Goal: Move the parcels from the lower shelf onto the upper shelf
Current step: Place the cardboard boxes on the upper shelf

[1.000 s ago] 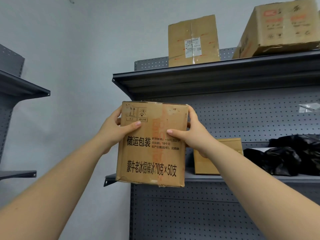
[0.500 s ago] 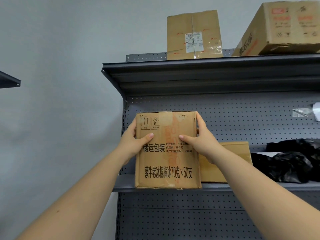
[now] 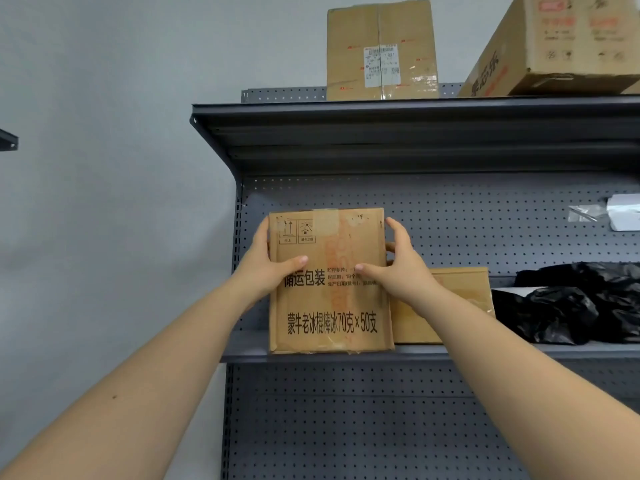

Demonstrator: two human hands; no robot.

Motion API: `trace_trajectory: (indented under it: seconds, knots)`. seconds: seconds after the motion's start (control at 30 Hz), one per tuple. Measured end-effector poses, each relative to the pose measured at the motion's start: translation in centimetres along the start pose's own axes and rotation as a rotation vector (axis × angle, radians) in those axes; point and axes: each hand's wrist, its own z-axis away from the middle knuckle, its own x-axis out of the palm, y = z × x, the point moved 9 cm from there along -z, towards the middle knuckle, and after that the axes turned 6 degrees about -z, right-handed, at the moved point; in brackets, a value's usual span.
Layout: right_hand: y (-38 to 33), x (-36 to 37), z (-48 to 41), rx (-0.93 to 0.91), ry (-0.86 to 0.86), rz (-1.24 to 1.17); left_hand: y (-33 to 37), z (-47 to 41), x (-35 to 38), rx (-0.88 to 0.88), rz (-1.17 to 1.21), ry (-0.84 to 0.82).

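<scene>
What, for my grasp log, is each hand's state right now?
Left hand: grips the printed cardboard box at its left edge.
Right hand: grips the same box at its right edge.

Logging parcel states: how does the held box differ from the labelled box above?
Held box is gripped by left hand and right hand at the lower shelf; labelled box stands untouched on the upper shelf. Held box bears black print; labelled box a white sticker. Both are cardboard.
</scene>
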Motion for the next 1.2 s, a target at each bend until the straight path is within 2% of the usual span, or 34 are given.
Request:
trace_trajectory:
  seconds: [0.1, 0.33, 0.6, 0.73, 0.93, 1.2]
  knots:
    - [-0.3, -0.8, 1.0, -0.001, -0.011, 0.035, 1.3, 1.2, -0.6, -0.037, 0.002, 0.043]
    - [-0.4, -3.3, 5.6, -0.025, -0.064, 0.045, 5.4, 6.6, 1.0, 0.013, -0.155, 0.095]
    - [1.1, -10.2, 13.2, -0.045, -0.095, 0.001, 9.3, 14.6, 9.1, 0.017, -0.063, -0.018]
    - [2.5, -16.2, 18.0, -0.051, -0.093, 0.047, 11.2, 17.9, 14.8, 0.000, 0.032, -0.074]
    - [5.1, -28.0, 23.9, 0.021, -0.034, 0.101, 17.7, 21.8, 26.1, 0.030, 0.144, -0.188]
    - [7.9, -43.3, 29.8, 0.085, 0.040, 0.256, 26.3, 26.7, 39.8, 0.125, 0.160, -0.281]
